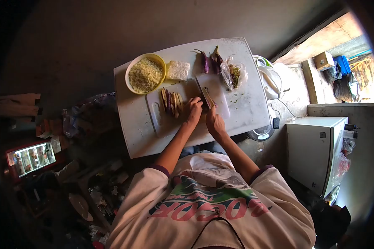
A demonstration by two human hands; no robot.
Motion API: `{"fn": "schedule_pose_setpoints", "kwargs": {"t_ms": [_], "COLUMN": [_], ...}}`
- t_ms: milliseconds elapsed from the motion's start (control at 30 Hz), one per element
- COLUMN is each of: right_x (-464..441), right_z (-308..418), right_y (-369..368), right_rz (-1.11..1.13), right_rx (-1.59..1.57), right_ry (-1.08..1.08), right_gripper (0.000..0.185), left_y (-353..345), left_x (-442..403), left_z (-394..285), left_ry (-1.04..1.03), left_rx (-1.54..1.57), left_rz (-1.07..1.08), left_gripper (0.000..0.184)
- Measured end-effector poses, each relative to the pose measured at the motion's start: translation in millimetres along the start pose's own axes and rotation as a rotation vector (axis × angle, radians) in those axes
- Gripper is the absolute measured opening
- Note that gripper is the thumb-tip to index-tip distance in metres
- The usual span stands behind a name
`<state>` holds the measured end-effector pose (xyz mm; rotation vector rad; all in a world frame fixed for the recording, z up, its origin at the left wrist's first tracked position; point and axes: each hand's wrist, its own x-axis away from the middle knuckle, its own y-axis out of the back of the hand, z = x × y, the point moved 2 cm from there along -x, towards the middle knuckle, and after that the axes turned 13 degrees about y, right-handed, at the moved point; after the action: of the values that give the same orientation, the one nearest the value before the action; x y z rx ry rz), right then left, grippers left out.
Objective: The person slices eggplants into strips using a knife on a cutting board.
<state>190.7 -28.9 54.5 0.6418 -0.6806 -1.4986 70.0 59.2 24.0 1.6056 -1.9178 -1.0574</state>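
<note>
My right hand (215, 121) is closed around a knife (209, 98), its narrow blade pointing away from me over the white cutting board (218, 89). Close beside it, my left hand (194, 109) rests on the board with its fingers curled down and pressed together. Whatever lies under those fingertips is hidden. To the left of that hand, several long cut eggplant pieces (170, 103) lie side by side on the board, pale flesh and purple skin showing. Whole purple eggplants (204, 62) lie beyond the board, near the table's far edge.
A yellow-rimmed bowl (165, 71) of pale, grainy food stands at the table's far left. Next to it sits a white wrapped block (178, 70). A clear plastic bag (239, 74) with greens lies right. White table (249, 112); a small white fridge (309, 153) stands at right.
</note>
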Motion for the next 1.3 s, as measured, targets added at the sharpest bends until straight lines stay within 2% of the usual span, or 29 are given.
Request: {"fn": "schedule_pose_setpoints", "kwargs": {"t_ms": [100, 167, 267, 367, 500, 833, 933, 1000, 1133, 1300], "right_x": [5.3, 13.6, 32.9, 46.4, 22.9, 17.2, 26.9, 31.9, 40.8, 49.6], "right_z": [-1.4, -6.7, -0.6, -4.0, -7.0, 2.7, 8.5, 16.0, 26.2, 32.3], "right_y": [-10.6, -9.6, 3.3, 5.3, 1.7, 12.3, 14.8, 20.9, 31.4, 40.8], "right_rz": [0.024, -0.054, 0.046, 0.059, 0.057, -0.027, -0.026, -0.02, 0.071, 0.106], "right_rx": [0.002, 0.049, -0.002, 0.035, 0.056, 0.12, 0.11, 0.102, 0.078, 0.058], "right_ry": [-0.123, 0.036, -0.052, -0.051, -0.038, 0.017, 0.011, 0.002, -0.075, -0.096], "right_gripper": [0.029, 0.029, 0.031, 0.031, 0.033, 0.027, 0.024, 0.023, 0.025, 0.025], "left_y": [6.4, 2.1, 2.9, 3.3, 8.2, -0.1, 0.5, -0.3, 9.9, 22.9], "left_x": [3.7, -1.0, -3.9, -3.7, -1.8, 4.3, 3.6, 4.3, 7.3, 3.3], "left_z": [-2.9, 0.5, 2.0, 2.9, 2.2, 11.2, 9.6, 8.4, -2.0, -8.2], "left_ry": [0.035, 0.011, 0.0, -0.009, 0.023, -0.035, -0.027, 0.055, 0.04, 0.061], "left_rx": [-0.067, -0.072, -0.07, -0.042, -0.019, -0.034, -0.062, 0.131, 0.143, 0.083], "left_rz": [0.038, 0.021, 0.02, 0.032, 0.089, -0.002, 0.035, 0.095, 0.056, 0.171], "left_gripper": [0.015, 0.018, 0.018, 0.018, 0.022, 0.021, 0.015, 0.03, 0.028, 0.027]}}
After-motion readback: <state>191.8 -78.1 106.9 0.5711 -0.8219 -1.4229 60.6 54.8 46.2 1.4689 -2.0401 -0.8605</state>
